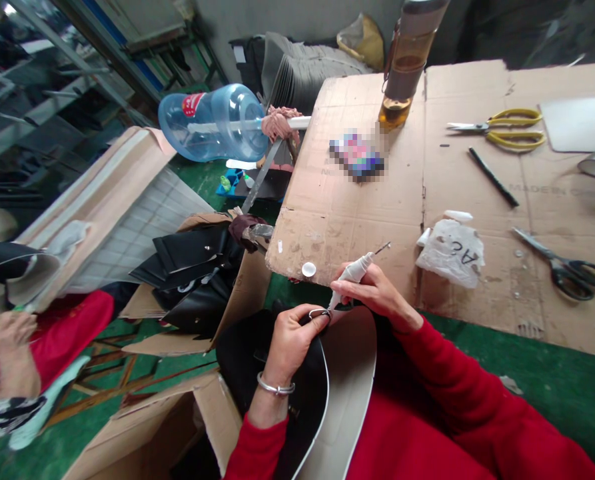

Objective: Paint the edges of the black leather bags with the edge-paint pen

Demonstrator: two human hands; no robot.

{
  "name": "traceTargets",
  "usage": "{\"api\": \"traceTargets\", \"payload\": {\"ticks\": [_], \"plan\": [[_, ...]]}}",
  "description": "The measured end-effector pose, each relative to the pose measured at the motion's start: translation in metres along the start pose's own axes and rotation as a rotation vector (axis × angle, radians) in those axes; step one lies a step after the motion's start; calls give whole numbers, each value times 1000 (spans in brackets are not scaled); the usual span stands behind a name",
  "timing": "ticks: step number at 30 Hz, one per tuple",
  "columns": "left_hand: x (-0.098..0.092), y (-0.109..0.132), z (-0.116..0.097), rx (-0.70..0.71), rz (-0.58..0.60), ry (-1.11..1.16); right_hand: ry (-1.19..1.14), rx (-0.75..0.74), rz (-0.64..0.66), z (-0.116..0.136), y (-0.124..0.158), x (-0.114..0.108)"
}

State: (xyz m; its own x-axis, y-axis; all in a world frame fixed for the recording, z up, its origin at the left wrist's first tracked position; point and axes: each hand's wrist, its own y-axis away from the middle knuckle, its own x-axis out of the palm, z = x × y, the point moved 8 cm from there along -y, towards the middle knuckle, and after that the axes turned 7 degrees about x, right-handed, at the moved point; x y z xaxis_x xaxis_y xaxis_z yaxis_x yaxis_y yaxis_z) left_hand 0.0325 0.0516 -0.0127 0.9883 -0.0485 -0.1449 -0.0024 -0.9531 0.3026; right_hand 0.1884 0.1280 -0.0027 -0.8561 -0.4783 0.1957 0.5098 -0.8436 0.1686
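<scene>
My left hand is closed, pinching a small metal ring against the edge of a black leather piece with a white lining that lies on my lap. My right hand grips a white pen-like tool whose thin metal tip points up and right over the cardboard edge. The tool's lower end meets the ring between my two hands. Both sleeves are red, and a silver bangle sits on my left wrist.
A cardboard-covered table holds yellow scissors, black-handled scissors, a black pen, a small plastic bag, a bottle of amber liquid and a white cap. Left are an open carton of black pieces, a blue water jug and another person in red.
</scene>
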Motion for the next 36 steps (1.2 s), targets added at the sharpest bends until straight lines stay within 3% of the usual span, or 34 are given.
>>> {"api": "traceTargets", "payload": {"ticks": [10, 14, 18, 28, 36], "plan": [[0, 2, 16, -98, -17, 158, -14, 14, -18, 2, 2, -1], [-7, 2, 20, -123, -112, 228, -12, -83, -183, 2, 3, -10], [-23, 3, 21, -104, -260, 220, 166, -213, -353, 6, 5, -14], [-31, 1, 27, -74, -304, 288, 377, -270, -339, 9, 1, -4], [-28, 3, 27, -137, -346, 399, 458, -266, -362, 4, -1, -3]]}}
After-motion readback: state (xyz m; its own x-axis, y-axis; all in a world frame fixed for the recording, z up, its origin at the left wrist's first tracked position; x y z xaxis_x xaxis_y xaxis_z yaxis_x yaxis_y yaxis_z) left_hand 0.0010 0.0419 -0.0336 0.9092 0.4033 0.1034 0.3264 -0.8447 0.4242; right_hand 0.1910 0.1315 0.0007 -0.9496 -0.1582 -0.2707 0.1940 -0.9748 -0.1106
